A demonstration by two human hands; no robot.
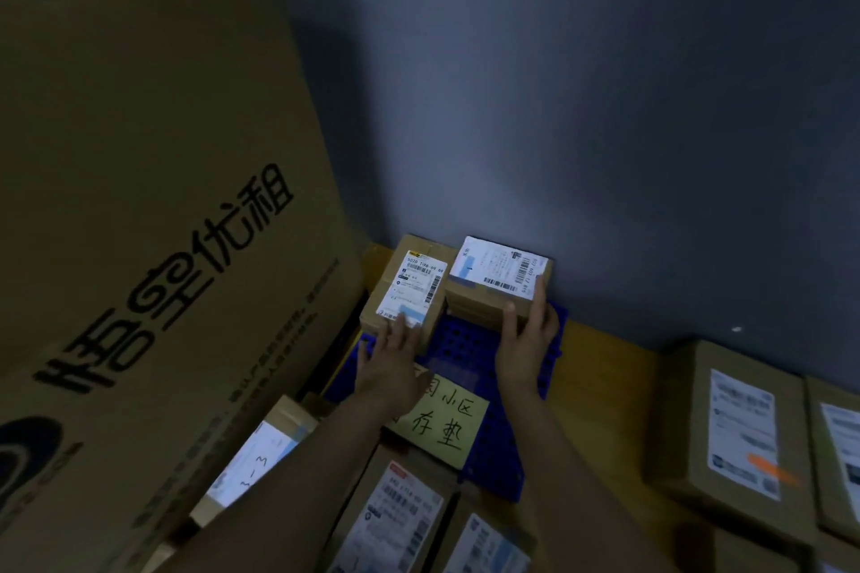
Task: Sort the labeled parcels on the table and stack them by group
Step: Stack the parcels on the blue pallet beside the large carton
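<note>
The left parcel (414,279) and the right parcel (493,275) are set just beside each other at the far end of a blue grid mat (465,342), against the wall (558,107). The left parcel's label is touched by the straight, released fingers (412,325) of the left hand (388,365). The right parcel is grasped at its near right corner by the right hand (526,340).

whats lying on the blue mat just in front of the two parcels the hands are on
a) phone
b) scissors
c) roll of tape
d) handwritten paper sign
d: a yellowish paper sign with handwritten characters lies on the blue grid mat, its left part hidden behind the wrist of the left hand.
</note>
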